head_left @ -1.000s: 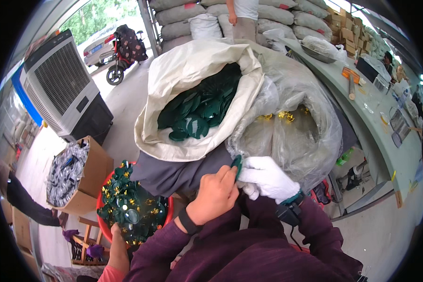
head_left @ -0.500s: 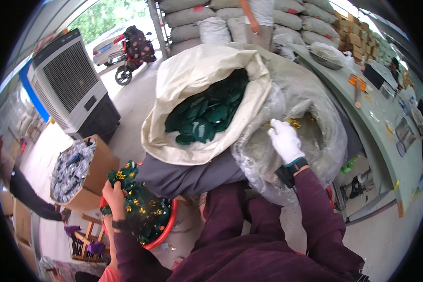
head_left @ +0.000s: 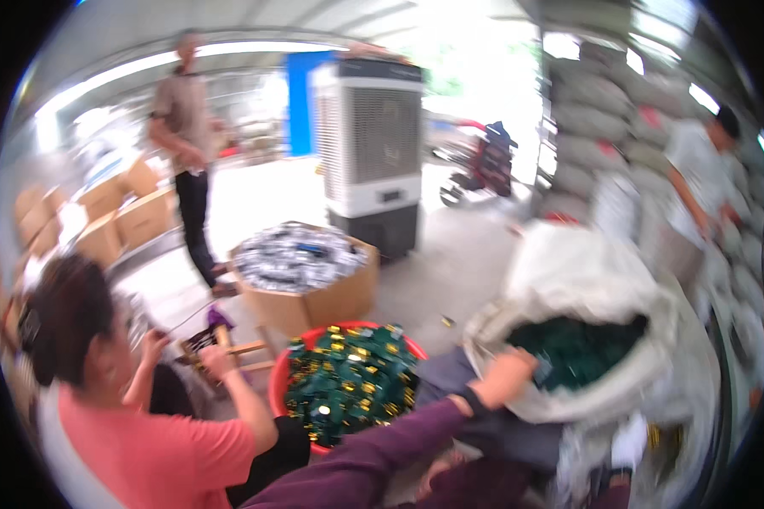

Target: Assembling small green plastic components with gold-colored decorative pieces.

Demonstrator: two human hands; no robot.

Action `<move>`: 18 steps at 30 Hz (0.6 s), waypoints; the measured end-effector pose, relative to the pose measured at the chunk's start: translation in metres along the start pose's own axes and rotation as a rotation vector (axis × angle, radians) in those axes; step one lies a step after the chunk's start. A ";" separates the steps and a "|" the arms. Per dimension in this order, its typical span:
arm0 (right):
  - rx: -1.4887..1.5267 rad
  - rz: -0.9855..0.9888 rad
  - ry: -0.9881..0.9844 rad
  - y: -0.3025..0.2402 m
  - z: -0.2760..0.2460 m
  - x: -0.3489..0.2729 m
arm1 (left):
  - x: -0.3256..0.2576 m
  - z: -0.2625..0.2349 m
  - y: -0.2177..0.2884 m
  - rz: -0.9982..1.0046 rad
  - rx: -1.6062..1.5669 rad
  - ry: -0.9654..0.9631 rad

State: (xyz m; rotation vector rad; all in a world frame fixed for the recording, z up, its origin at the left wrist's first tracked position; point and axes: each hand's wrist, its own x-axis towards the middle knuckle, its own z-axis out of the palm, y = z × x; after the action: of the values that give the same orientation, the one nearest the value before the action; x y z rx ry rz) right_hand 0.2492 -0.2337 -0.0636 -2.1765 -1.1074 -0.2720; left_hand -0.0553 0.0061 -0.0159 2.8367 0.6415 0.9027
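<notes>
My bare left hand (head_left: 508, 378), with a dark wristband, reaches over the near rim of a white woven sack (head_left: 530, 409). Its fingers look curled beside the dark green shiny discs (head_left: 575, 352) inside; blur hides what they hold. Low on the right, my white-gloved right hand (head_left: 628, 441) is at a clear plastic bag (head_left: 692, 462), near some gold pieces (head_left: 664, 439). Its fingers are smeared by motion. Left of the sack, a red basin (head_left: 278, 382) is heaped with green discs bearing gold pieces (head_left: 348, 382).
A person in a pink top (head_left: 157, 445) sits close on the left, working with both hands. Beyond the basin stand a carton of silvery pieces (head_left: 339, 293) and a tall air cooler (head_left: 372, 153). Another person (head_left: 187, 136) stands behind, and one in white (head_left: 700, 170) is at the right.
My view has swung left and up, bringing the seated person into sight. My left hand has gone from the basin to the sack's opening. My gloved hand stays by the plastic bag.
</notes>
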 end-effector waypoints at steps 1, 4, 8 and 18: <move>0.031 0.065 0.111 0.008 0.013 -0.005 | 0.005 0.007 0.002 -0.104 0.054 -0.089; -0.115 0.126 0.084 -0.067 -0.034 -0.021 | 0.004 0.032 -0.005 -0.261 0.153 -0.214; -0.344 0.219 0.080 -0.090 -0.039 -0.017 | 0.005 0.051 -0.018 -0.252 0.184 -0.176; -0.402 0.079 0.041 -0.028 -0.008 -0.004 | -0.034 0.051 0.041 -0.116 0.101 -0.026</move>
State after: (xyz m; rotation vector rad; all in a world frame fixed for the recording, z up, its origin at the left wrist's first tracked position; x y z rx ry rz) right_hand 0.2260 -0.2302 -0.0462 -2.5460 -1.0070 -0.5404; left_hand -0.0361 -0.0431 -0.0670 2.8581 0.8619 0.8356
